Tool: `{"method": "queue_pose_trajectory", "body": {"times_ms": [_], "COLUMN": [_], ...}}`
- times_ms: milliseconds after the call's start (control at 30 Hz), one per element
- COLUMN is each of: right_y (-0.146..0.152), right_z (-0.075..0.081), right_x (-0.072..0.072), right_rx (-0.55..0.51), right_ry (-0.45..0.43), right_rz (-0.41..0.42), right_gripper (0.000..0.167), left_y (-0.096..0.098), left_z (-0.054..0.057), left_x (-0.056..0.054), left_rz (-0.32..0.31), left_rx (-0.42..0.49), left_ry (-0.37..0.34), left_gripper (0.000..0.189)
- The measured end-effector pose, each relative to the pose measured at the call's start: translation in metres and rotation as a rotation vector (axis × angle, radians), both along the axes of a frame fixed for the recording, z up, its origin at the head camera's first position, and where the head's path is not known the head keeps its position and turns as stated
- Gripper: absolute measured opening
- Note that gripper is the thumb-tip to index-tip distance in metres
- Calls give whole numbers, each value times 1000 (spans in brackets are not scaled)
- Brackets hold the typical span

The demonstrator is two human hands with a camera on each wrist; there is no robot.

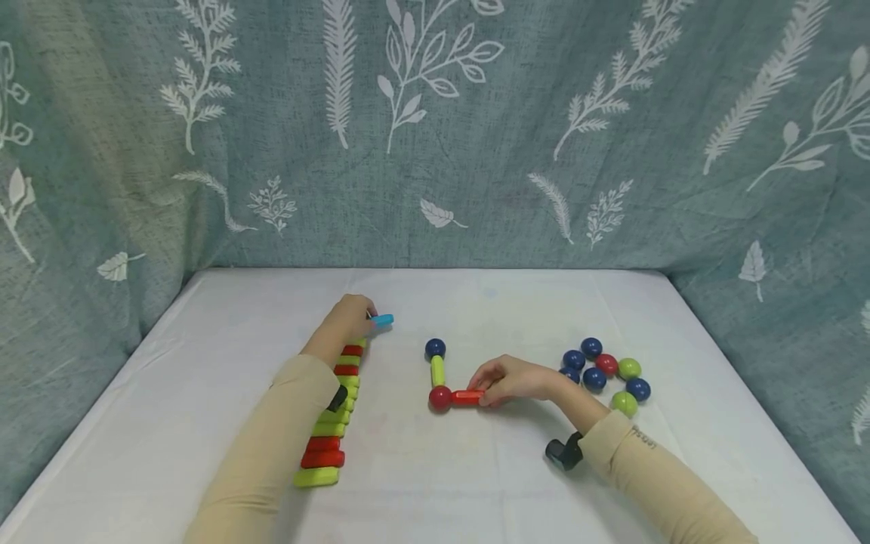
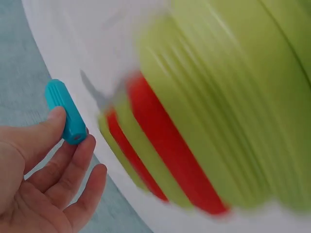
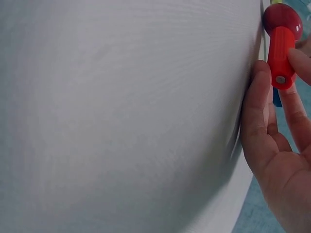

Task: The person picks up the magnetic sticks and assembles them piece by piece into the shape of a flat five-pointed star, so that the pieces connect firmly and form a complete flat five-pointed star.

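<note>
At the far end of a row of rods, my left hand (image 1: 352,313) pinches a light blue rod (image 1: 383,320) between thumb and fingers. The left wrist view shows this ribbed blue rod (image 2: 65,111) held above the white cloth. Near the middle of the table, my right hand (image 1: 515,380) grips a red rod (image 1: 466,397) whose far end meets a red ball (image 1: 440,398). From that ball a yellow-green rod (image 1: 438,371) runs away to a dark blue ball (image 1: 435,348), forming an L shape. The red rod's near end (image 3: 280,79) is bare in the right wrist view.
Along the left lies a row of yellow-green and red rods (image 1: 322,459), partly hidden by my left forearm. Several loose balls (image 1: 594,379), dark blue, red and green, sit on the right beyond my right wrist. A patterned grey-green curtain (image 1: 435,189) hangs behind the white-covered table (image 1: 421,491).
</note>
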State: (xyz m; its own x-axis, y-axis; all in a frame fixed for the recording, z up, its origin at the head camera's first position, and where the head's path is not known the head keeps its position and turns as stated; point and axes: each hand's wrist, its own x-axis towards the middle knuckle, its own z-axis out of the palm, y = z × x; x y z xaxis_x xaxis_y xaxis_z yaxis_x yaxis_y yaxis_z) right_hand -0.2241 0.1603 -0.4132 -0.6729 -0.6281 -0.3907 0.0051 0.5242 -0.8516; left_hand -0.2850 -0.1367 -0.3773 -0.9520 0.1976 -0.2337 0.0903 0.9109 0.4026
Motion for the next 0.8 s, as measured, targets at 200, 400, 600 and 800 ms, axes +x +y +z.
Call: {"method": "queue_pose_trajectory", "body": {"times_ms": [200, 400, 600, 800], "right_y": [0, 0, 1, 1], "right_z": [-3, -2, -2, -3], "right_x": [1, 2, 2, 0], "right_rx": [-9, -12, -14, -12], "right_ry": [-2, 4, 5, 2], "right_rz": [-3, -8, -7, -12], "right_gripper": [28, 28, 28, 27], "left_y": [35, 64, 86, 95], "left_z": [-12, -21, -22, -26], "left_x": [-3, -4, 1, 4], "left_rz": [1, 50, 60, 40], "left_rx": [36, 161, 265, 248], "left_ry": [16, 6, -23, -22], "left_gripper": [26, 26, 29, 30]}}
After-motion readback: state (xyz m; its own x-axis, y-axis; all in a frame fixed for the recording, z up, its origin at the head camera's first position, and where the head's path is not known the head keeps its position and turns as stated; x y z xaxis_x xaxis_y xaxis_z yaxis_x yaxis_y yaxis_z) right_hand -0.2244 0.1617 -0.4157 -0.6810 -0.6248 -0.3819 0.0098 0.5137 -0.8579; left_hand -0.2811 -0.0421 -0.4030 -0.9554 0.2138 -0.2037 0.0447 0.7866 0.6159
